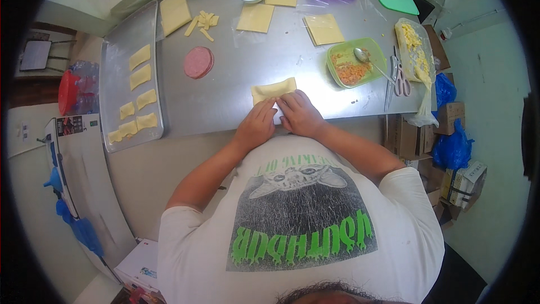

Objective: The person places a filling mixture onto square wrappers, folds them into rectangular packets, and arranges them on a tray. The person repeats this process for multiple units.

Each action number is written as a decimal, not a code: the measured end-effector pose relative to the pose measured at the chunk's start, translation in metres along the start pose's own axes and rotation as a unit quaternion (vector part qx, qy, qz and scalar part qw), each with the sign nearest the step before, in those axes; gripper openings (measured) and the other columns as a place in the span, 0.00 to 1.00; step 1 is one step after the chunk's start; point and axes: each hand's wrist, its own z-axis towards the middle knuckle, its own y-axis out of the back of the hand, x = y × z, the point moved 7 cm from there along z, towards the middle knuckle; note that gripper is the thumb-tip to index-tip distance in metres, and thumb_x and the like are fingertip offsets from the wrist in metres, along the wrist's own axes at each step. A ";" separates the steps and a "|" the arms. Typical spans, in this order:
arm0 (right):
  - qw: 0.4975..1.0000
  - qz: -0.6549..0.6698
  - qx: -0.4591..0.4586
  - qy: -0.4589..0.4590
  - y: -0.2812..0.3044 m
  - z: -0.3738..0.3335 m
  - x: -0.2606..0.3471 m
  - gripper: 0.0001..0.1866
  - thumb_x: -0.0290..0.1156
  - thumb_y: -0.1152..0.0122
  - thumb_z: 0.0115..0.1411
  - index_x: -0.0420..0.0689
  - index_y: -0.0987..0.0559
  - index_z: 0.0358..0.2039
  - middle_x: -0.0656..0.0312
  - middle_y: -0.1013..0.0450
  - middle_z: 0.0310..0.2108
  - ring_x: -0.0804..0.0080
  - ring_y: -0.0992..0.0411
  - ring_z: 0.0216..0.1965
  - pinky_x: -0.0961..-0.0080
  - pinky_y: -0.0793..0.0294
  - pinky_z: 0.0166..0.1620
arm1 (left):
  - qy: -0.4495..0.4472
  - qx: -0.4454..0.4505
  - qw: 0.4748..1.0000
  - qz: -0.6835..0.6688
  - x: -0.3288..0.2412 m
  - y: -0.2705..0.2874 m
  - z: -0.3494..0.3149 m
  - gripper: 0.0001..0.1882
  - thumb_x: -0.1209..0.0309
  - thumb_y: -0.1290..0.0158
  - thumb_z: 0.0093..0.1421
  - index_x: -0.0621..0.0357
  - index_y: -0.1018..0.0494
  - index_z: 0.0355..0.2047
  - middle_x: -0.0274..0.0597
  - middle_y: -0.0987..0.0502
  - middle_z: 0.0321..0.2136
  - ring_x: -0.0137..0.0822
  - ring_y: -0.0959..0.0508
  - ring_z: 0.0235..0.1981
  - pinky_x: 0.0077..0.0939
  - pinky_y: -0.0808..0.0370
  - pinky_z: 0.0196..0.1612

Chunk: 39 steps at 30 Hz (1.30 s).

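Pressing down on a folded dough square (274, 90) at the near edge of the steel bench (242, 87), we hold our left hand (256, 125) and right hand (300, 114) side by side, fingers flat on its near edge, with round sliced ham (198, 62) to the left and a green bowl of filling (354, 63) to the right.

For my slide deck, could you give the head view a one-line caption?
Both hands, left hand and right hand, press a folded dough sheet on a steel table beside a tray.
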 end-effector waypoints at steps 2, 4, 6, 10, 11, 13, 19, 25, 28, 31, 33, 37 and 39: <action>1.000 0.005 0.003 -0.005 -0.002 -0.001 0.001 0.31 0.37 0.37 0.57 0.33 0.26 0.58 0.50 0.32 0.51 0.53 0.34 0.57 0.50 0.41 0.68 | 0.003 0.004 1.000 0.003 0.000 -0.004 -0.003 0.20 0.80 0.43 0.53 0.66 0.27 0.49 0.57 0.28 0.60 0.52 0.28 0.62 0.43 0.30 0.67; 1.000 0.012 0.014 -0.007 -0.003 0.000 0.002 0.30 0.38 0.38 0.58 0.32 0.26 0.58 0.50 0.32 0.51 0.54 0.34 0.58 0.51 0.41 0.68 | 0.006 0.005 1.000 0.001 0.000 -0.006 -0.003 0.20 0.80 0.43 0.53 0.66 0.27 0.49 0.57 0.28 0.61 0.52 0.28 0.63 0.43 0.31 0.67; 1.000 0.007 0.025 -0.007 -0.006 -0.002 0.001 0.30 0.38 0.38 0.59 0.32 0.26 0.58 0.50 0.31 0.52 0.55 0.34 0.58 0.51 0.41 0.69 | -0.010 0.004 1.000 0.009 -0.002 -0.005 -0.004 0.19 0.78 0.44 0.55 0.66 0.27 0.48 0.58 0.27 0.59 0.54 0.28 0.62 0.45 0.30 0.67; 0.999 -0.014 0.049 0.007 -0.009 -0.004 0.000 0.30 0.39 0.41 0.60 0.32 0.27 0.59 0.51 0.31 0.52 0.56 0.34 0.59 0.50 0.42 0.69 | -0.030 0.005 0.999 0.029 -0.001 -0.006 -0.004 0.18 0.76 0.44 0.55 0.66 0.27 0.47 0.58 0.26 0.58 0.54 0.27 0.62 0.46 0.31 0.67; 0.998 -0.017 0.054 0.012 -0.008 -0.003 -0.001 0.31 0.39 0.41 0.60 0.32 0.27 0.59 0.51 0.31 0.52 0.56 0.34 0.59 0.50 0.42 0.70 | -0.025 0.010 0.999 0.024 0.000 -0.005 -0.003 0.19 0.76 0.43 0.55 0.66 0.27 0.48 0.58 0.27 0.59 0.53 0.27 0.62 0.45 0.31 0.67; 0.998 -0.006 0.055 0.004 -0.004 -0.003 -0.002 0.31 0.40 0.42 0.61 0.33 0.28 0.60 0.51 0.31 0.53 0.57 0.34 0.59 0.50 0.43 0.70 | -0.015 0.017 1.000 0.015 0.000 -0.003 -0.002 0.21 0.76 0.42 0.54 0.67 0.26 0.49 0.57 0.27 0.59 0.53 0.28 0.62 0.44 0.31 0.68; 0.999 -0.021 0.047 0.001 -0.012 -0.004 0.000 0.33 0.41 0.41 0.60 0.35 0.28 0.62 0.51 0.31 0.55 0.58 0.34 0.61 0.51 0.44 0.72 | -0.039 0.006 0.999 0.027 -0.002 -0.007 -0.003 0.20 0.75 0.43 0.55 0.67 0.26 0.49 0.57 0.24 0.55 0.53 0.26 0.60 0.43 0.29 0.66; 0.997 -0.022 0.026 -0.070 0.000 -0.012 -0.013 0.39 0.45 0.40 0.61 0.33 0.35 0.67 0.46 0.37 0.64 0.51 0.41 0.69 0.39 0.51 0.71 | -0.017 0.011 1.000 -0.006 0.008 -0.004 -0.009 0.30 0.68 0.40 0.57 0.71 0.30 0.58 0.64 0.30 0.62 0.59 0.31 0.65 0.51 0.36 0.70; 0.986 -0.070 0.018 -0.152 0.007 -0.004 -0.026 0.45 0.52 0.42 0.63 0.31 0.41 0.70 0.43 0.45 0.71 0.48 0.50 0.74 0.31 0.58 0.71 | 0.111 -0.004 0.990 0.088 0.029 0.004 0.000 0.44 0.54 0.42 0.61 0.76 0.41 0.67 0.69 0.41 0.69 0.63 0.44 0.72 0.65 0.50 0.72; 0.976 -0.083 0.093 -0.178 -0.007 0.003 -0.034 0.51 0.59 0.47 0.65 0.28 0.47 0.71 0.40 0.54 0.76 0.45 0.60 0.78 0.27 0.63 0.71 | 0.172 0.085 0.969 0.157 0.047 -0.015 0.002 0.55 0.40 0.50 0.64 0.80 0.52 0.71 0.70 0.53 0.74 0.64 0.56 0.76 0.76 0.64 0.70; 0.977 -0.077 0.100 -0.173 -0.012 0.004 -0.036 0.51 0.60 0.48 0.65 0.27 0.47 0.71 0.39 0.54 0.75 0.44 0.60 0.78 0.27 0.63 0.70 | 0.191 0.103 0.964 0.151 0.048 -0.019 0.002 0.56 0.36 0.53 0.65 0.80 0.52 0.71 0.70 0.53 0.74 0.64 0.57 0.76 0.78 0.66 0.69; 0.974 -0.085 0.123 -0.173 -0.009 0.006 -0.036 0.53 0.63 0.50 0.66 0.25 0.47 0.71 0.37 0.54 0.75 0.42 0.61 0.78 0.27 0.63 0.70 | 0.216 0.123 0.959 0.140 0.044 -0.015 0.011 0.59 0.32 0.56 0.65 0.80 0.53 0.71 0.70 0.55 0.74 0.65 0.58 0.76 0.79 0.67 0.69; 0.972 -0.090 0.132 -0.171 -0.010 0.004 -0.036 0.54 0.65 0.51 0.66 0.25 0.48 0.71 0.36 0.55 0.75 0.41 0.62 0.78 0.27 0.63 0.70 | 0.233 0.140 0.953 0.137 0.044 -0.017 0.009 0.60 0.31 0.56 0.64 0.79 0.53 0.71 0.69 0.56 0.75 0.65 0.59 0.76 0.79 0.67 0.68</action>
